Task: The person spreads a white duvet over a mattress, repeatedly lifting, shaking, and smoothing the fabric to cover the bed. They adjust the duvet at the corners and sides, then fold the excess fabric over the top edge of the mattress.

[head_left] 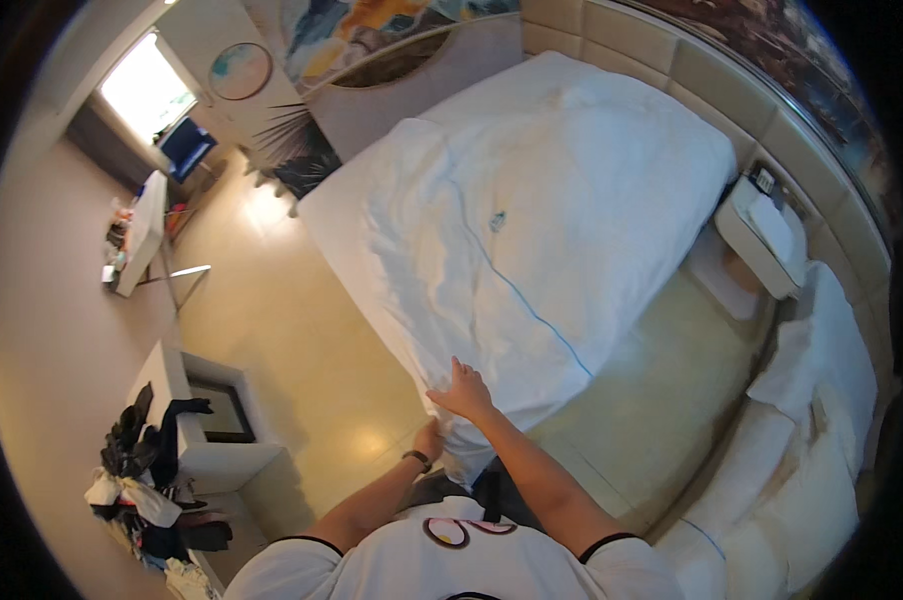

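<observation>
A white duvet (562, 200) with a thin blue stripe spreads over the bed, and its near corner hangs down in front of my body. At its left edge, my left hand (429, 440) is closed on a fold of the duvet; a dark band circles that wrist. Slightly farther up the same edge lies my right hand (465, 392), touching the cloth with thumb and fingers apart. Wrinkles run through the left side of the duvet. A small bluish mark (498, 221) shows near its middle.
A padded headboard (722, 85) lines the right wall, with a white nightstand (762, 235) beside the bed. White bedding (802, 440) is heaped at the right. Dark clothes (152, 450) pile on a white cabinet (227, 460) at the left. A cluttered table (147, 235) stands farther back.
</observation>
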A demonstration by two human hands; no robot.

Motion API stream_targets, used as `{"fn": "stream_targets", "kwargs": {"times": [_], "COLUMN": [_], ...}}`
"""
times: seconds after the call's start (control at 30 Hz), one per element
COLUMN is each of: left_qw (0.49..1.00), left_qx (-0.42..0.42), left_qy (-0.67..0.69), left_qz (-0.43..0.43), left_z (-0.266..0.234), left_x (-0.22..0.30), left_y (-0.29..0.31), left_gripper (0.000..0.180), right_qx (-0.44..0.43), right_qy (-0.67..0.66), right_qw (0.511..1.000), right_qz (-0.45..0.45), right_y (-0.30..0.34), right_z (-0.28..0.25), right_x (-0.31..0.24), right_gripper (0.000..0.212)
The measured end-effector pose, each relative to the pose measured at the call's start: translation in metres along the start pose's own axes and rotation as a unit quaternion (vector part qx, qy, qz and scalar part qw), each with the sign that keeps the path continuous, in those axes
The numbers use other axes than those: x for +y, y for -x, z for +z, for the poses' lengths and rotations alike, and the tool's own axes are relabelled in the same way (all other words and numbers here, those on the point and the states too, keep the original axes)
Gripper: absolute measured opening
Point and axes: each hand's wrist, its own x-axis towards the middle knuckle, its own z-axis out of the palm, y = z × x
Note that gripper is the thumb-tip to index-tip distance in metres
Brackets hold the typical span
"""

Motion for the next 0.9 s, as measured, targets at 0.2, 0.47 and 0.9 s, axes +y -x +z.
{"fn": "stream_targets", "kwargs": {"times": [0.2, 0.47, 0.9], "left_qw": [0.991, 0.713, 0.956], "left_qx": [-0.118, -0.072, 0.049], "left_qy": [0.068, 0.666, 0.283], "left_qz": [0.003, -0.206, 0.054], "left_z": [-0.021, -0.164, -0.278], "left_x": [0.037, 0.049, 0.017], "left_y": [-0.012, -0.203, -0.379], "left_gripper": [0.036, 0.081, 0.05], "right_qx": [-0.171, -0.206, -0.183], "right_qy": [0.02, -0.295, 0.073], "right_qw": [0.977, 0.931, 0.967], "right_qz": [0.122, 0.065, 0.159], "right_y": [-0.082, -0.114, -0.189], "right_z": [0.069, 0.006, 0.058], "right_x": [0.011, -0.036, -0.076], "right_gripper": [0.06, 0.042, 0.035]}}
